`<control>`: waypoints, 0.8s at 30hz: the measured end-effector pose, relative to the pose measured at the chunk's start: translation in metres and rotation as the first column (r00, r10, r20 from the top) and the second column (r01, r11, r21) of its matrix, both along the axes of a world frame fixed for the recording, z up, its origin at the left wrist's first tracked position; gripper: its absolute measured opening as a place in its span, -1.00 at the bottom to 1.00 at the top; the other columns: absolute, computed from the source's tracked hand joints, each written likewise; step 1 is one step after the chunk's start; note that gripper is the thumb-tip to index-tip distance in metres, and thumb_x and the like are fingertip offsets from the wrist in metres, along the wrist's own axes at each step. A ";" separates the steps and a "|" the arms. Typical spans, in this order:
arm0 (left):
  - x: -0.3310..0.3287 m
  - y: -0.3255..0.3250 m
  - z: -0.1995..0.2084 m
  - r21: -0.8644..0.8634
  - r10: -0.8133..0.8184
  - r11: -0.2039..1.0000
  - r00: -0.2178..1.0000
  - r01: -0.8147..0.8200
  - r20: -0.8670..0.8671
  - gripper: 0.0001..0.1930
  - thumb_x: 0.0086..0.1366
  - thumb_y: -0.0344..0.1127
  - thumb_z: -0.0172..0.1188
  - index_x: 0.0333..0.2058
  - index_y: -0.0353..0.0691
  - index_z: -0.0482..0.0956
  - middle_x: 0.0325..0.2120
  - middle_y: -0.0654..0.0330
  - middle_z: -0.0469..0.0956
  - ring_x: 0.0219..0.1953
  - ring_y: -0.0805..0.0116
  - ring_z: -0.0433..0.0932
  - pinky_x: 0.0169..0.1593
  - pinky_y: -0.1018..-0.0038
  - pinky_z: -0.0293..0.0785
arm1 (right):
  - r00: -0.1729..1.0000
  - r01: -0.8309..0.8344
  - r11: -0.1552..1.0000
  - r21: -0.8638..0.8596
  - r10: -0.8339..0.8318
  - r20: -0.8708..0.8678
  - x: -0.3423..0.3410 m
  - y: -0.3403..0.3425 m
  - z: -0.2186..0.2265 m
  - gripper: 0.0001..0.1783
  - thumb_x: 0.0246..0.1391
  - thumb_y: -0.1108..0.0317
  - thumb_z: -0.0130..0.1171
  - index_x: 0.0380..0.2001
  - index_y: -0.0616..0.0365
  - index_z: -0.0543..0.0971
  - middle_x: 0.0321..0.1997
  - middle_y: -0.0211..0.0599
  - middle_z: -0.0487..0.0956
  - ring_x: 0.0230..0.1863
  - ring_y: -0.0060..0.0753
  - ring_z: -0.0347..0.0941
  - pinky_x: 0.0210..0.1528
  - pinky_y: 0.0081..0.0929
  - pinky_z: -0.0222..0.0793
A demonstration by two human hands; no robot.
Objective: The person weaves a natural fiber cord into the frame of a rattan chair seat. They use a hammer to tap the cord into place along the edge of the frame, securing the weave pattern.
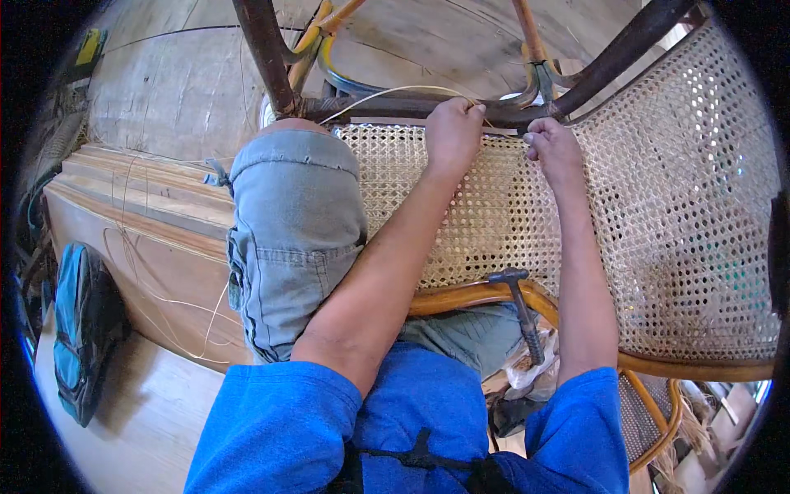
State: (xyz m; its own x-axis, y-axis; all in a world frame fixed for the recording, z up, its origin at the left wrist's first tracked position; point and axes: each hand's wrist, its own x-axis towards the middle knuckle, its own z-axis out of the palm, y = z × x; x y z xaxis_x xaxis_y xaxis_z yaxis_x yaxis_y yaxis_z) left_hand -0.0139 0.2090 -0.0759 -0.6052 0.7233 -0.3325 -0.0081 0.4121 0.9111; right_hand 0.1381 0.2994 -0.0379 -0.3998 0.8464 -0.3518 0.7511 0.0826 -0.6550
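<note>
A woven cane panel [494, 214] in a wooden chair frame lies across in front of me, its far edge against a dark wooden rail [387, 107]. A thin pale cane strand [403, 88] arcs over that rail toward my left hand [455, 136], whose fingers are closed on it. Just to the right, my right hand [557, 152] is pinched shut close to the panel's far edge. What sits between its fingertips is too small to make out. A hammer [520, 309] rests over the curved near rail [448, 298], between my forearms.
A second cane panel [691, 214] rises at the right. Dark chair legs [267, 58] stand beyond the rail. Stacked boards [156, 193] lie left of my knee, with loose cane strands [177, 300] hanging over them. A blue and black backpack [78, 329] is at far left.
</note>
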 end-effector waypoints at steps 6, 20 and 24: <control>0.004 -0.005 -0.002 0.031 0.044 0.998 0.999 -0.045 0.025 -0.78 0.11 -0.23 0.12 -0.43 -0.28 0.60 -0.51 -0.08 0.54 -0.42 -0.02 0.54 -0.30 0.23 0.42 | 0.986 -0.102 0.989 0.110 0.086 0.144 -0.012 -0.001 -0.012 -0.86 -0.07 0.39 0.17 -0.37 0.14 0.54 -0.53 -0.16 0.53 -0.50 -0.27 0.48 -0.38 -0.38 0.37; 0.003 -0.004 0.002 0.058 0.082 0.995 0.995 -0.086 0.063 -0.80 0.12 -0.24 0.14 -0.39 -0.25 0.61 -0.56 -0.07 0.52 -0.50 0.01 0.52 -0.37 0.28 0.40 | 0.932 -0.262 0.939 0.223 0.187 0.311 -0.012 0.001 -0.019 -0.86 -0.05 0.31 0.13 -0.37 0.05 0.56 -0.45 -0.10 0.55 -0.35 -0.03 0.49 -0.30 -0.23 0.35; 0.004 -0.003 -0.006 0.048 0.096 0.994 0.989 -0.102 0.115 -0.78 0.13 -0.22 0.14 -0.40 -0.26 0.60 -0.56 -0.08 0.51 -0.49 0.00 0.51 -0.36 0.26 0.40 | 0.921 -0.291 0.924 0.248 0.201 0.334 -0.014 -0.001 -0.019 -0.86 -0.03 0.29 0.11 -0.36 0.00 0.56 -0.42 -0.09 0.55 -0.33 -0.02 0.49 -0.30 -0.21 0.36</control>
State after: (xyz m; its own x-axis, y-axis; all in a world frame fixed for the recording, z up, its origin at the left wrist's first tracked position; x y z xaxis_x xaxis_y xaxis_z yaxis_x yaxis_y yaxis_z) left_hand -0.0102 0.2055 -0.0819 -0.6354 0.6806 -0.3649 -0.1500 0.3548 0.9228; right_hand 0.1240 0.2989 -0.0565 -0.5238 0.8163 -0.2433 0.8371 0.4405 -0.3242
